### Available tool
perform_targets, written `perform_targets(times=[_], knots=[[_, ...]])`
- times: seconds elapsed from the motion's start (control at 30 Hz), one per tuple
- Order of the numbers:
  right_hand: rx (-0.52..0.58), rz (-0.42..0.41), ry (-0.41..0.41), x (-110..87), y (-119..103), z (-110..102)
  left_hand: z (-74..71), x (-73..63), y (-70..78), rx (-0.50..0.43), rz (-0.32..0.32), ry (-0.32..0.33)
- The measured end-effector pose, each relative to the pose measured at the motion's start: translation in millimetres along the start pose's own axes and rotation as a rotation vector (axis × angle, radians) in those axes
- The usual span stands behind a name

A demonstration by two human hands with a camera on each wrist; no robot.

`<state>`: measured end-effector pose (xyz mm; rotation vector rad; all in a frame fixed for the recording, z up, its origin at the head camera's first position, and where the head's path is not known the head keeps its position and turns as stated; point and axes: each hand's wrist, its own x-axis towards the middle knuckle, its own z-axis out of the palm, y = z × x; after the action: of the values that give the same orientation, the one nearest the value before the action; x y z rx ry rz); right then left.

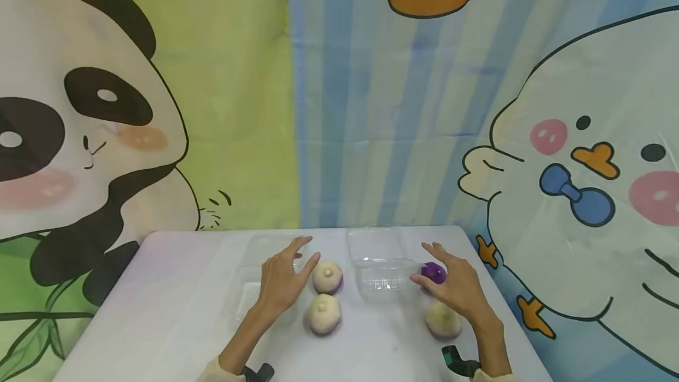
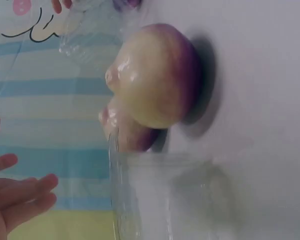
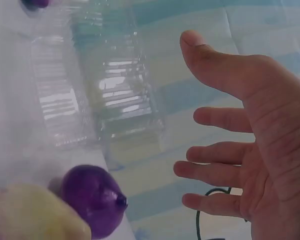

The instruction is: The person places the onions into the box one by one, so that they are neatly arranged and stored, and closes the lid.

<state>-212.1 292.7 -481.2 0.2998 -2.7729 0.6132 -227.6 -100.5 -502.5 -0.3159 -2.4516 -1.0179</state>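
Observation:
My left hand (image 1: 283, 280) hovers over the left clear plastic box (image 1: 240, 299), fingers spread and nothing in them. Just right of it, one behind the other, sit two pale turnips with purple undersides: the rear turnip (image 1: 327, 277) and the front turnip (image 1: 324, 315). On the right side my right hand (image 1: 460, 285), empty with thumb and fingers apart, hangs above a purple onion-shaped vegetable (image 1: 432, 272), partly covered by the hand in the head view. A third turnip (image 1: 443, 320) lies nearer, below that hand. The right clear plastic box (image 1: 386, 277) stands with its lid raised, left of the right hand.
All of this stands on a white table (image 1: 392, 346). Behind its far edge hangs a curtain (image 1: 361, 134) printed with a panda and a white bird. The left box's lid (image 1: 270, 246) lies back toward the far edge. Dark wrist devices show below both hands.

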Motion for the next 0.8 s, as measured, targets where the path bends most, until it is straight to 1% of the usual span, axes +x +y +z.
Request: perform_targets(times=[0.17,0.3,0.37,0.43,0.47,0.57,0.67,0.73,0.8], knots=[[0.012,0.019,0.036,-9.7,9.6,3.3,7.6,-2.2,6.0,-0.062,-0.017,0.025],[0.02,0.064,0.043,-17.1,18.4,4.8,13.8,0.9,13.5,-0.109,-0.019,0.035],[0.031,0.092,0.035,-21.5,22.1,4.9,16.9,2.9,17.9,-0.142,-0.035,0.028],[0.048,0.113,0.032,-25.3,26.0,5.1,20.2,5.0,22.1,-0.189,-0.065,0.008],[0.055,0.118,0.034,-27.1,28.0,5.4,21.8,5.9,24.3,-0.231,-0.085,-0.012],[0.078,0.128,0.037,-31.8,33.5,6.5,27.9,8.6,30.3,-0.39,-0.159,-0.082],[0.1,0.15,0.03,-36.7,39.4,8.9,37.8,11.9,36.2,-0.537,-0.241,-0.142],[0.113,0.187,0.003,-40.3,42.9,11.6,45.1,13.6,40.1,-0.587,-0.287,-0.162],[0.127,0.23,-0.032,-44.5,44.3,13.4,52.0,14.4,44.1,-0.589,-0.323,-0.171]])
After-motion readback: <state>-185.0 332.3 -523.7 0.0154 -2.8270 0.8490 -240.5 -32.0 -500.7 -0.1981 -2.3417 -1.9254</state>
